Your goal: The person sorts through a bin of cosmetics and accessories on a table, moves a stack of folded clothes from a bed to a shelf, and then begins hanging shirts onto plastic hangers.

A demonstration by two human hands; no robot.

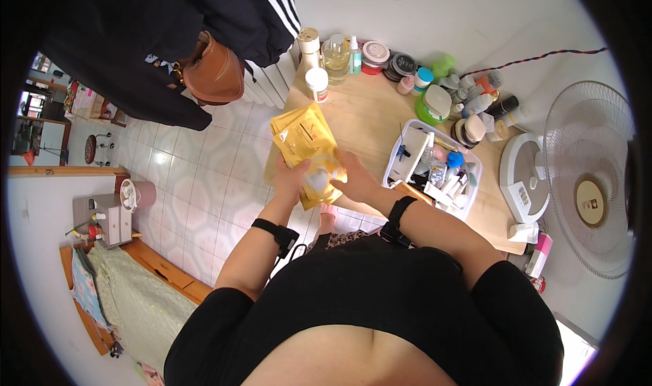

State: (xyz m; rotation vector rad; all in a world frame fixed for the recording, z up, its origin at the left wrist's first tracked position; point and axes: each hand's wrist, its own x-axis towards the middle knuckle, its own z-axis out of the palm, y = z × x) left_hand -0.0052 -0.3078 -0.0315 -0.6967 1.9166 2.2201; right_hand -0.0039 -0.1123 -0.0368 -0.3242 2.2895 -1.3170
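Several flat gold foil sachets point(301, 130), fanned out a little and bearing print, are held between my two hands over the table's near left edge. My left hand point(289, 178) grips their left side, thumb on top. On their right side my right hand point(356, 177) closes, the thumb pressing the lower part. A shiny round patch, perhaps a reflection or a clear piece, shows on the lowest part of the top sachet. The fingers beneath are hidden. Just beyond the sachets stands a white-capped bottle point(317, 84) on the wooden table point(356, 111).
Right of my hands sits a clear plastic bin point(391, 161) full of small cosmetics. Bottles and jars, among them a pump bottle point(336, 60), line the wall. A round grey-white device point(524, 177) and a fan point(591, 197) stand at the right. A brown bag point(214, 72) hangs at the left.
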